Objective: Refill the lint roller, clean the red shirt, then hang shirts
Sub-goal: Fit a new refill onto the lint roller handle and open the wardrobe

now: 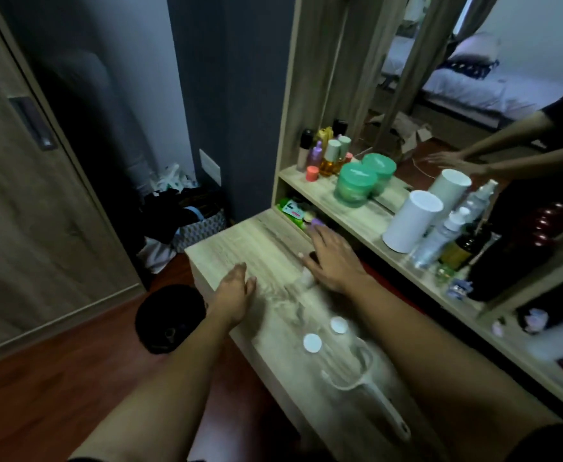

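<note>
Both forearms reach forward over a pale wood dressing table (226, 248). The left hand (233, 295) lies near the table's front edge, palm down, fingers extended and loosely together, gripping nothing. The right hand (331, 258) is spread flat farther back, near the open shelf recess, fingers splayed; a small white object (307, 279) shows just at the heel of the thumb, blurred, and it cannot be told whether the hand touches it. The lint roller (366, 391), white with a bare looped frame and a long handle, lies on the table top between the two forearms, close to the camera, handle pointing toward the person. Two white round discs (312, 343) rest just beyond the roller's frame, apart from one another. A clear wrapping appears to lie around this area, but motion blur prevents confirmation. On the shelf above stand a green jar (355, 184), a white cylinder (411, 221) and assorted bottles, with a mirror (473, 78) behind them reflecting a bed and the person's arms. A laundry basket (203, 225) full of dark clothing sits on the floor to the left, by the wall. No red shirt can be identified in this view.
</note>
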{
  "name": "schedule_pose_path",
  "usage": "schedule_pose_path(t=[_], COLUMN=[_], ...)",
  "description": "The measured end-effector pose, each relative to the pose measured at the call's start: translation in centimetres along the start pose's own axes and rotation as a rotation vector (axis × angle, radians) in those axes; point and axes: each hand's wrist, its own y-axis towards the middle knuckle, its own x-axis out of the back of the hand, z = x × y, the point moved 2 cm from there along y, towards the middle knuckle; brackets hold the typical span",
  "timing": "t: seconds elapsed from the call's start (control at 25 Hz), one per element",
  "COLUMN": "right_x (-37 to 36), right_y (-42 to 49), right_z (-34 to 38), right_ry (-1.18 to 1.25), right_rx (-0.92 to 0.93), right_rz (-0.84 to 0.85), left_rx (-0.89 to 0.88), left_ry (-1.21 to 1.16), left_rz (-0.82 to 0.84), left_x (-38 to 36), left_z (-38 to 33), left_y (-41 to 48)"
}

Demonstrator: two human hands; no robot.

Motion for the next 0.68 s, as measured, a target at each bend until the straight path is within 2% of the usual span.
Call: schedule_pose_path(t=[0.16,0.28,0.4,0.48,0.68], right_x=[1.2,0.6,-0.2,-1.2,-6.0], right_y=[-2.1,-1.0,0.8,1.3,3.6], right_z=[-5.1,-6.7,-7.9,-7.8,-8.0], right_ry=[-0.015,-0.054,-0.054,-0.032,0.071], right_rx=[0.023,0.12,0.14,0.15,0.224], right_rz=[0.042,0.084,0.096,0.091,0.23], left_rx=[-0.007,-0.031,-0.061,-0.121,-0.263], left_ry=[0.053,0.111,0.157,0.19,0.281], left_rz=[0.052,0.082,0.115,0.161,0.279], left_x=[-4.5,-6.6,-8.4,-9.3,-13.8], left_z=[-3.4,-4.5,-4.7,-4.9,-4.0], left_y=[-4.0,-5.4,-5.6,-6.3,-6.1])
